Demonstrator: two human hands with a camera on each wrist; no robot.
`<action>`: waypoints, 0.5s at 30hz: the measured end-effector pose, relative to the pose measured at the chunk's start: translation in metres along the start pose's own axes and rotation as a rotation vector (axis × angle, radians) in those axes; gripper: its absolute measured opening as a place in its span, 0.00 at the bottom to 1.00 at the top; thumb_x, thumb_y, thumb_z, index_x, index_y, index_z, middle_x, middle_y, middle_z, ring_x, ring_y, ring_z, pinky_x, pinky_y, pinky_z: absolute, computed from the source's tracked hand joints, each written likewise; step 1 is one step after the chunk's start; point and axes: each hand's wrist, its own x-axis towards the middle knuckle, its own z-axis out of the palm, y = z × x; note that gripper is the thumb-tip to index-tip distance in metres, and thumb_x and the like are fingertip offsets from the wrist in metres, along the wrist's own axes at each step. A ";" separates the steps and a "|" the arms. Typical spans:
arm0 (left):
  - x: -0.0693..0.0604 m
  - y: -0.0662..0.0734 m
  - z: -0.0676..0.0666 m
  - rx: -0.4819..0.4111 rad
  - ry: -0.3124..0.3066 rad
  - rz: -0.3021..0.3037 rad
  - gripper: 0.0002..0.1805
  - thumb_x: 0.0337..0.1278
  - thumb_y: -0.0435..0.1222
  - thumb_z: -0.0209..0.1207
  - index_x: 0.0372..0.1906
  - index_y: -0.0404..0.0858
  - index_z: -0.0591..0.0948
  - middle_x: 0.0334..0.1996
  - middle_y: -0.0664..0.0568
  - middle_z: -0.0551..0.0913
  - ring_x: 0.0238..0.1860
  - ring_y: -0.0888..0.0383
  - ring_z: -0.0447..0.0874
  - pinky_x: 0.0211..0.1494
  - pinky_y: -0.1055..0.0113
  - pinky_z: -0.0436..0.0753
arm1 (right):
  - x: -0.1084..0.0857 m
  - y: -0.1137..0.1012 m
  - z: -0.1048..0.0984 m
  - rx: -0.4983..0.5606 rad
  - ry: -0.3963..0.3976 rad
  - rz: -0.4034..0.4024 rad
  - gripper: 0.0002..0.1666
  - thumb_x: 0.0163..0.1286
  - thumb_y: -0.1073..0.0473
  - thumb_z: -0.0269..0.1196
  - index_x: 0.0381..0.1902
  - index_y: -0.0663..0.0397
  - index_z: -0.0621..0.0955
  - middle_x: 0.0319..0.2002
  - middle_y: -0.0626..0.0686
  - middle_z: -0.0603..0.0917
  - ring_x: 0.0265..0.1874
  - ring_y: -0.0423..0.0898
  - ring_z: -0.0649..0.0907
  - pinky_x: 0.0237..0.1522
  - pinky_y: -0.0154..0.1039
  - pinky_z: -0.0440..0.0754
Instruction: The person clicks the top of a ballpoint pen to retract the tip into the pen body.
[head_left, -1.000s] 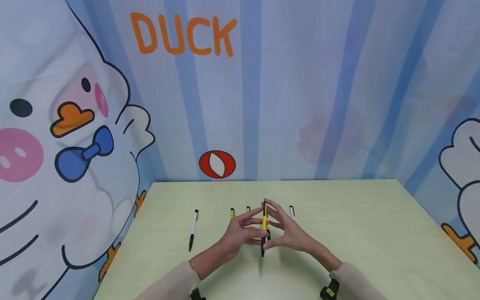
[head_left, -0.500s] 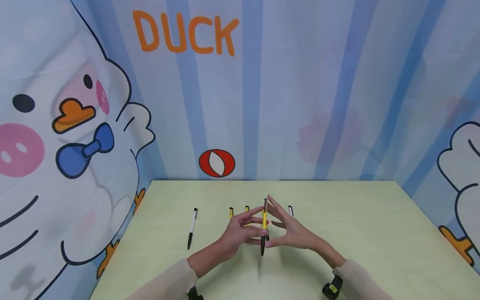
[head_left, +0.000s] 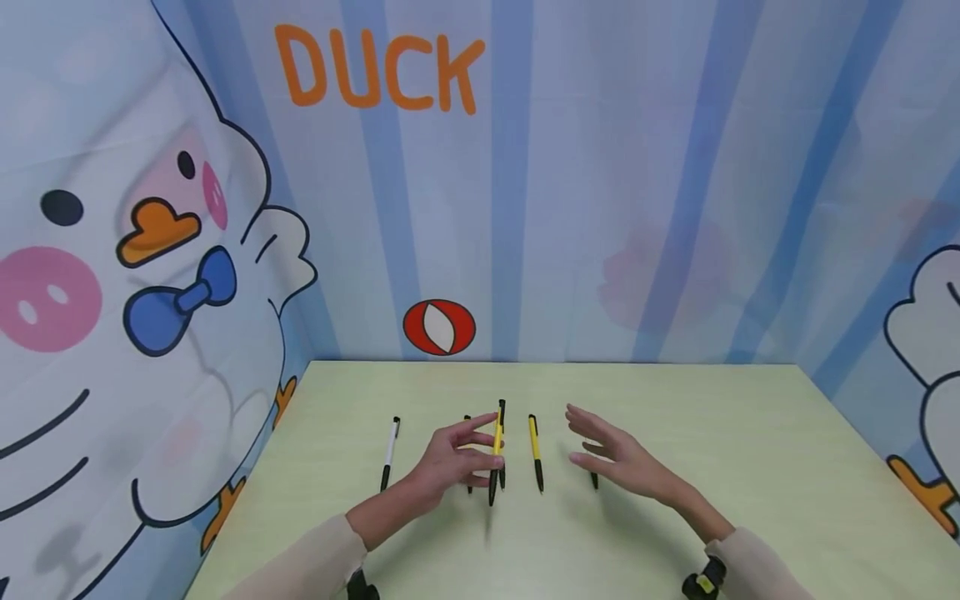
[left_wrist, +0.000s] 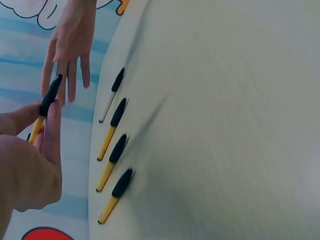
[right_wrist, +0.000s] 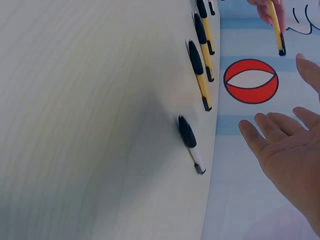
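Note:
A yellow pen with a black grip (head_left: 497, 442) is pinched between the thumb and fingers of my left hand (head_left: 438, 467), raised above the table and nearly upright. In the left wrist view its black end (left_wrist: 48, 100) points up. My right hand (head_left: 630, 462) hovers farther right with fingers extended, holding nothing. Between the hands lies another yellow pen (head_left: 536, 450). Two more yellow pens are partly hidden behind my left hand and the held pen. A white pen (right_wrist: 192, 147) lies below my right hand, mostly covered by it in the head view.
Another white pen with a black grip (head_left: 390, 450) lies left of my left hand. The pens rest in a row across the pale table (head_left: 675, 417). A blue striped cloth with duck pictures (head_left: 570, 208) stands behind the table and at its sides.
My right hand has come away from the held pen and shifted right. My left hand has moved left with the pen, uncovering a yellow pen on the table.

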 end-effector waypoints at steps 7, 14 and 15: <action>-0.003 -0.002 -0.032 0.112 0.097 -0.075 0.38 0.56 0.29 0.71 0.73 0.42 0.73 0.52 0.41 0.83 0.39 0.59 0.90 0.43 0.56 0.93 | -0.013 0.007 -0.013 0.010 -0.001 0.019 0.39 0.79 0.57 0.58 0.80 0.62 0.57 0.77 0.68 0.62 0.74 0.70 0.65 0.70 0.61 0.72; 0.000 -0.008 -0.057 0.210 0.230 -0.098 0.38 0.52 0.26 0.72 0.71 0.40 0.76 0.50 0.39 0.84 0.37 0.56 0.90 0.38 0.58 0.93 | -0.023 0.017 -0.023 0.000 0.018 0.038 0.38 0.80 0.57 0.57 0.79 0.64 0.59 0.76 0.71 0.63 0.72 0.71 0.67 0.63 0.31 0.81; 0.000 -0.010 -0.059 0.220 0.248 -0.100 0.38 0.51 0.25 0.73 0.70 0.40 0.76 0.50 0.39 0.84 0.37 0.56 0.90 0.37 0.58 0.93 | -0.024 0.018 -0.023 0.004 0.019 0.047 0.38 0.79 0.56 0.57 0.79 0.64 0.59 0.75 0.72 0.63 0.71 0.71 0.68 0.62 0.27 0.80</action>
